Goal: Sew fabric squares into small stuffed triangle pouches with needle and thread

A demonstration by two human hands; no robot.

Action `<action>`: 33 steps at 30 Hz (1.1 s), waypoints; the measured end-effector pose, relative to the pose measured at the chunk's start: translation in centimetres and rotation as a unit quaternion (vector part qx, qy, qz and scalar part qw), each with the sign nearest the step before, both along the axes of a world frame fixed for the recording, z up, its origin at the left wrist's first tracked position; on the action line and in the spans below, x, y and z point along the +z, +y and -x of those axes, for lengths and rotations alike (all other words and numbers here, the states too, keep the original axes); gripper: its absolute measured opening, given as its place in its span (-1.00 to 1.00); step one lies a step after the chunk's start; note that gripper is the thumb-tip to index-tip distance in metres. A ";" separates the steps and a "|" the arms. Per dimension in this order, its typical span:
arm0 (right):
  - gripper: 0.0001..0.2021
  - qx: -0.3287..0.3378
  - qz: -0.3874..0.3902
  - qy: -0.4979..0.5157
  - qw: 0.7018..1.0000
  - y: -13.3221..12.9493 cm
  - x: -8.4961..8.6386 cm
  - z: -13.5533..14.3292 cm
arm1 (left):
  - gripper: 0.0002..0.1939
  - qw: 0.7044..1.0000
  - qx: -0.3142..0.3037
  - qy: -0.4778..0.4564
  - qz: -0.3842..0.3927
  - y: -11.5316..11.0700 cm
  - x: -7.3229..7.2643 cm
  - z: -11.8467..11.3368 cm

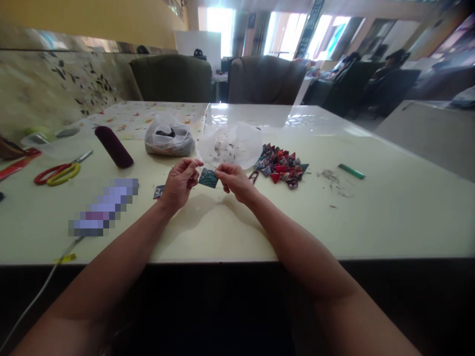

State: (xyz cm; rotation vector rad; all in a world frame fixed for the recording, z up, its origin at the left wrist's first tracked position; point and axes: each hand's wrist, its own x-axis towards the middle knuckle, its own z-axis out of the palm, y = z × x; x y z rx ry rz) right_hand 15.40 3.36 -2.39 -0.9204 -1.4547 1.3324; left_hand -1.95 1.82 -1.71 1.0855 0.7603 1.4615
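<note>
The dark green patterned fabric square (208,178) sits above the worktop (230,237), between the two hands — its right corner pinched in the right hand (235,182). The left hand (180,183) is just beside its left edge, fingers curled in; I cannot tell whether they grip anything. Just beyond lies a crumpled white plastic bag (241,141) — a heap of folded fabric pieces (284,163) at its right, scissors (61,171) well off left.

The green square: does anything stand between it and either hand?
Nothing visible stands in the way. The right hand pinches the green square at its right edge; the left hand is close beside it, though whether it touches is unclear.
</note>
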 end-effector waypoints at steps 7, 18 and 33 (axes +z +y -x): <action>-0.79 0.017 0.009 0.004 1.000 -0.2 0.1 0.2 | -0.71 0.999 -0.030 -0.018 -0.019 0.0 -0.4 -0.1; -0.77 0.002 -0.007 0.004 1.000 0.3 -0.3 0.0 | -0.76 0.999 0.008 0.028 -0.025 0.0 -0.1 -0.1; -0.75 0.019 -0.079 -0.069 0.994 0.4 -0.5 -0.5 | -0.61 0.985 0.030 0.170 0.006 -0.1 -0.1 0.4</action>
